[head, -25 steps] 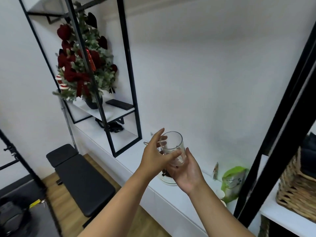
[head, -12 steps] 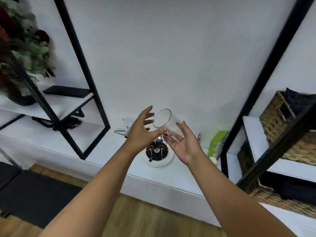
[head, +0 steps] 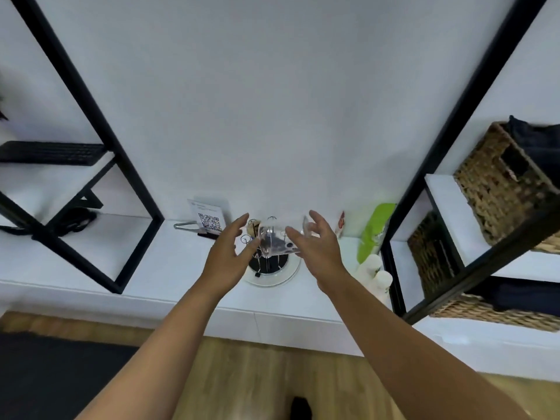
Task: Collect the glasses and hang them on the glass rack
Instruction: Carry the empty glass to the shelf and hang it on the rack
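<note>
A clear drinking glass (head: pixel 277 242) lies tipped on its side between my two hands, its base toward the left and its rim toward the right. My right hand (head: pixel 318 247) grips it near the rim, thumb across the front and fingers behind. My left hand (head: pixel 227 256) has relaxed fingers, and its thumb tip touches the glass's base. Directly below stands the glass rack (head: pixel 285 275), a round white base with a black centre and thin wire prongs ending in loops. The glass hides part of the prongs.
The rack stands on a white counter (head: pixel 181 268) against the wall. A QR-code card (head: pixel 209 219) is behind my left hand. A green pouch (head: pixel 374 231) and white bottles (head: pixel 377 269) sit to the right. Black frame shelves flank both sides, with wicker baskets (head: pixel 503 189) on the right.
The view swung right and down to centre on the rack. The glass went from upright to lying on its side, lowered close above the prongs.
</note>
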`<state>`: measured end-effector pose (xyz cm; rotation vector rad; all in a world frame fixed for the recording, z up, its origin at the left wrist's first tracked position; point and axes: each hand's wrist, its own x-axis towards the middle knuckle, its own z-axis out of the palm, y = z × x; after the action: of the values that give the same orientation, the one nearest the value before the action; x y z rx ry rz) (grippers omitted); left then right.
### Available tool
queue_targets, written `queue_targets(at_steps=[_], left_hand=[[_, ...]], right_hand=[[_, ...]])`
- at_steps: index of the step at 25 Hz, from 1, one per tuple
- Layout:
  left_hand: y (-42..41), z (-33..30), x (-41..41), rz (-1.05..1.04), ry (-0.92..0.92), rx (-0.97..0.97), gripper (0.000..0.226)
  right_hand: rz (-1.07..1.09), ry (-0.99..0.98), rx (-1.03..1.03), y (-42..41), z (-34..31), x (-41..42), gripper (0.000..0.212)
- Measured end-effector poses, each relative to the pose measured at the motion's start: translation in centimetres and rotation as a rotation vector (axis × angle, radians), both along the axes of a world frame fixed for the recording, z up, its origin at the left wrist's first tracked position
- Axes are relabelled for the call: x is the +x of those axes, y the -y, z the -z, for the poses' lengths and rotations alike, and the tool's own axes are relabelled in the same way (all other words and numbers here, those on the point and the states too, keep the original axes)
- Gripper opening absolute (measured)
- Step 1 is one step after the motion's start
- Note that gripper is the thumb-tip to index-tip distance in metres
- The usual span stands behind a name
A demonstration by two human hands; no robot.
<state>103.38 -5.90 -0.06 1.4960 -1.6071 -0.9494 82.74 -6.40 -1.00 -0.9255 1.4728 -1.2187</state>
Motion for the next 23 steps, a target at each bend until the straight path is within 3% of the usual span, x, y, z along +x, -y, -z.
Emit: queue_targets(at_steps=[3,9,14,19,23], left_hand=[[1.0,3.2,1.2,0.06,0.156,-0.018,0.066],[3.4,8.6,2.4,0.036,0.243,0.129,0.082],[5.7,11.8,2.9,-0.025,0.14,0.268,0.075],[9.0,14.0,3.3,-0.111,-0.054,0.439,0.039],[11.6,17.2,4.3,-0.09,-0.126,0.508,0.033]], right_hand=[[-0.108,-0.332,-0.112,2.5,3.0,1.3,0.085],[-0.335,-0.677,-0.154,6.9,9.4,3.7,0.098],[-0.44,-0.791,-0.143,9.3,13.6,5.4,0.105],[-0.472,-0.841,-0.118,11.3,17.5,7.0,0.102],[-0.422,-0.848,-0.054,12.2,20.1,8.3,0.107]])
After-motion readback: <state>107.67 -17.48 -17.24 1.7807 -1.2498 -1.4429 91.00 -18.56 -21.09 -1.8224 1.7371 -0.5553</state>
